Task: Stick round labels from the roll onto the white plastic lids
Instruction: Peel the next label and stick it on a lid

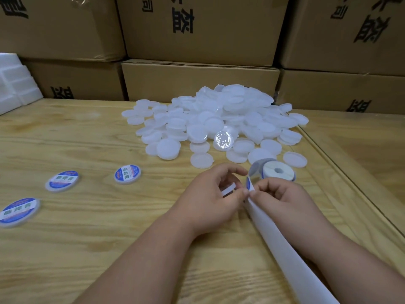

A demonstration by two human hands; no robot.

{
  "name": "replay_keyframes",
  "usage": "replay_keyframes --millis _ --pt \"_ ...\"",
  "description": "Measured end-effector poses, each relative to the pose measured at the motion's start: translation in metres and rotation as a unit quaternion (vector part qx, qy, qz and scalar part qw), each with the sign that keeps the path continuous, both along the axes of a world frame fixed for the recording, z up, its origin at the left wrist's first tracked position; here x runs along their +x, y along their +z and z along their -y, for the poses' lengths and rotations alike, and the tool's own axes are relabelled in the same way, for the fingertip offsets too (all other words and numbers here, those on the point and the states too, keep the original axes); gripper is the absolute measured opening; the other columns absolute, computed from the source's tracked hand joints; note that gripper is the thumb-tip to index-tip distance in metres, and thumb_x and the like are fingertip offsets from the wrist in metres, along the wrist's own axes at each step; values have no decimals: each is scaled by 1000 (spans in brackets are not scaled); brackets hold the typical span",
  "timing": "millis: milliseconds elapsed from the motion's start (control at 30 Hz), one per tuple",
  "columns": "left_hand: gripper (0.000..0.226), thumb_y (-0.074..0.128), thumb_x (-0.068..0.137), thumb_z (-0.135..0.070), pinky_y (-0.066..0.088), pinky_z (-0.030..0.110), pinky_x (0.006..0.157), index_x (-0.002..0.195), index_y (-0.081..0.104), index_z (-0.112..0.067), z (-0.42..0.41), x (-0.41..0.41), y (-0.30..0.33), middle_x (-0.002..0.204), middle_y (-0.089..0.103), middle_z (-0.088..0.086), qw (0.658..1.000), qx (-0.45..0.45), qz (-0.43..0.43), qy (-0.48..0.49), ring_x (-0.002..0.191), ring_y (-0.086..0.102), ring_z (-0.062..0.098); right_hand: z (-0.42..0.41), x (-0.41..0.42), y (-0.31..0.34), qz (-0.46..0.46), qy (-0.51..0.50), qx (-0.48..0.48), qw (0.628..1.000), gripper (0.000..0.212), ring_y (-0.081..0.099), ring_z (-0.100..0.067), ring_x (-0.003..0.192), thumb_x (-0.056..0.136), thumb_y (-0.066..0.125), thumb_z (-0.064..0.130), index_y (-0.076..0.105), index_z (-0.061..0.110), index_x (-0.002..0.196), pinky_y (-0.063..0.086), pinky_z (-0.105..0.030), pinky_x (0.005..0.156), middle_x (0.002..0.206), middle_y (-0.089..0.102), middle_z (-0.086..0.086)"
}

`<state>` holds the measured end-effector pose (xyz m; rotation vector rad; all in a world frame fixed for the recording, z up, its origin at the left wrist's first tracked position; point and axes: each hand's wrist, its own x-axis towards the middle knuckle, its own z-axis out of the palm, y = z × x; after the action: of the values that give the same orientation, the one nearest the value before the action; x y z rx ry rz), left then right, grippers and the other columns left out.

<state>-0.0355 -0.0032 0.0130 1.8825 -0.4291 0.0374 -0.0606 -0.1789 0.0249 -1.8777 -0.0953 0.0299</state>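
Note:
A heap of several white plastic lids (219, 119) lies at the table's far middle. Three lids with blue round labels lie at the left: one (127, 174), one (62, 181), one (18, 211). The label roll (278, 171) sits just beyond my hands. My left hand (210, 194) holds a white lid (229, 189) on edge in its curled fingers. My right hand (278, 194) pinches the white backing strip (285, 249), where a blue label (248, 183) peels up between both hands' fingertips. The strip trails toward the lower right.
Stacked cardboard boxes (197, 80) wall off the back of the wooden table (87, 238). White foam blocks (15, 80) sit at the far left. A raised wooden edge (341, 172) runs diagonally along the table's right side.

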Motion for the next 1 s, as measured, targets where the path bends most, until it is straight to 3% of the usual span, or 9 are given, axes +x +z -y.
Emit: replay_keyframes --millis 133,200,333,467,567,700,900,1000 --pt "25 73 89 -22 43 9 70 109 65 -36 -1 0 2 91 72 -10 1000 7 -3 4 81 65 1 -1 1 -1 2 7 19 1000 17 49 -20 68 83 70 34 72 17 84 39 -37 67 78 61 -27" --pt "25 74 89 -23 44 10 70 108 64 -37 -1 -1 3 91 72 -10 1000 2 -8 5 80 65 2 1 2 -3 5 9 19 1000 9 51 -19 68 92 70 22 74 21 85 41 -36 67 79 65 -25" --pt "27 72 89 -22 43 10 69 110 63 -37 1 -1 2 90 71 -10 1000 11 -3 7 77 63 2 2 4 -6 3 0 24 1000 20 54 -14 64 95 65 15 76 31 90 45 -31 63 70 66 -5" --pt "27 74 89 -24 45 11 70 110 63 -37 0 -1 2 91 72 -8 1000 6 -4 3 81 65 7 2 4 -7 12 8 23 1000 21 51 -18 66 94 64 14 76 31 91 42 -35 65 70 62 -15" --pt "26 71 91 -21 43 9 69 111 63 -36 1 -1 2 90 71 -8 1000 9 -2 1 77 63 2 2 4 -8 20 6 5 1000 27 47 -16 64 94 62 11 74 34 90 40 -32 62 67 58 -3" --pt "27 65 92 -15 43 9 66 109 64 -36 1 -1 1 88 70 -6 1000 -2 -7 3 72 60 2 4 5 -10 26 -10 7 1000 25 43 -16 62 94 59 8 72 28 90 37 -22 52 67 54 -4" --pt "26 73 90 -25 46 13 70 110 63 -37 0 -1 1 90 72 -8 1000 1 -5 -4 78 64 4 2 5 -9 37 4 22 999 25 47 -19 66 94 63 8 74 30 88 39 -34 64 68 56 -8" --pt "27 71 91 -21 44 12 69 111 63 -37 0 0 1 89 71 -7 1000 5 2 -5 76 62 4 2 4 -9 45 8 15 999 26 47 -15 63 93 63 8 74 32 90 41 -28 61 67 56 -5"
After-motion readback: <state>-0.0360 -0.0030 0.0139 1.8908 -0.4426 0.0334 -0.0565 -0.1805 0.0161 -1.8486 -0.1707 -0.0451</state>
